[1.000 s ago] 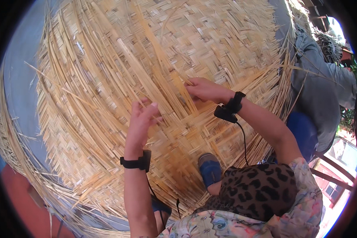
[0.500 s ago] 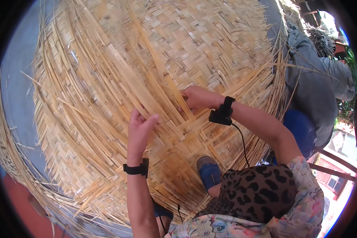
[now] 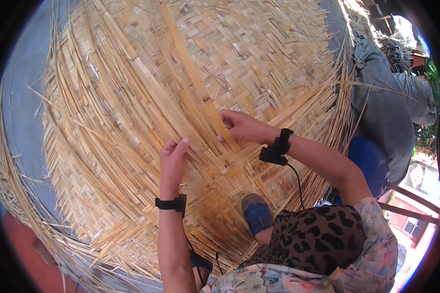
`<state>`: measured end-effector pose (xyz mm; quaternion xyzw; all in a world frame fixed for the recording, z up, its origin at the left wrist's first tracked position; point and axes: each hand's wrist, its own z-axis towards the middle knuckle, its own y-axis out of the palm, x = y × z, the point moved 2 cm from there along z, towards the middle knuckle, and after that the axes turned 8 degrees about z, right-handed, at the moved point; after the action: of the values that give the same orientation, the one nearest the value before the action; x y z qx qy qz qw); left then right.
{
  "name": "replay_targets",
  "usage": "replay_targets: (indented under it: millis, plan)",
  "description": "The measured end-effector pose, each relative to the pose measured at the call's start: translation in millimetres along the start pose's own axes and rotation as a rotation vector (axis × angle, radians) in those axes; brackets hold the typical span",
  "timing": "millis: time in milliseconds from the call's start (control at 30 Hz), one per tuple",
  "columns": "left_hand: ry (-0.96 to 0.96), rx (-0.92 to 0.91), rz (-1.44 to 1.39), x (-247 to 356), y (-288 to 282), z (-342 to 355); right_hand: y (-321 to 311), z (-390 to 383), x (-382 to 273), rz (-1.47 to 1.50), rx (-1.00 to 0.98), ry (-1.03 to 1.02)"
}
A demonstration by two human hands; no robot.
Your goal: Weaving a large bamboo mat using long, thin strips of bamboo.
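A large woven mat (image 3: 264, 53) of flat, straw-coloured reed strips lies on the ground under both hands. Loose strips (image 3: 127, 88) run lengthwise over its left half, down toward me. My left hand (image 3: 172, 158) is closed, thumb and forefinger pinched at the lower end of one of these strips. To its right, my right hand (image 3: 242, 127) has its thumb and fingers at the edge of a wide yellow reed strip (image 3: 195, 73). Part of that grip is hidden by the strip and the curled fingers. Below the hands, the weave (image 3: 220, 171) crosses tightly.
My blue shoe (image 3: 257, 212) rests on the mat near me. Long unwoven ends (image 3: 344, 97) stick out at the right edge, beside a person in grey clothes (image 3: 386, 97). More loose ends (image 3: 19, 195) fringe the left edge over grey ground (image 3: 24, 97).
My right hand has shifted slightly down and left along the wide strip. My left hand has closed its thumb toward the fingers and moved a little right.
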<state>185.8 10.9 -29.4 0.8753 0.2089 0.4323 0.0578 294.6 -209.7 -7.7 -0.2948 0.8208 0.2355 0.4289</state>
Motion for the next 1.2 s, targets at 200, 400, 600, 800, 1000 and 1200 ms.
replay_targets:
  millis: [200,400,600,800,1000,1200]
  plan:
    - [0.058,-0.054,0.078,10.5,-6.3,-11.5,2.8,-1.2,-8.5,-0.097,0.087,0.119]
    - [0.127,-0.18,-0.134,16.2,-4.4,-9.3,5.4,-6.2,-4.5,-0.105,0.158,-0.004]
    - [0.552,0.031,0.135,12.7,6.2,-19.3,4.3,-3.7,4.2,-0.237,0.245,0.039]
    - [-0.002,-0.063,-0.027,32.2,15.9,-4.0,2.3,-2.2,14.7,-0.212,0.257,-0.016]
    - [0.381,0.296,0.753,23.6,18.8,-16.1,11.1,-1.0,9.9,-0.087,0.274,-0.108]
    - [0.104,-0.074,-0.486,16.0,6.9,-0.2,16.5,-1.6,-4.4,0.332,0.364,-0.147]
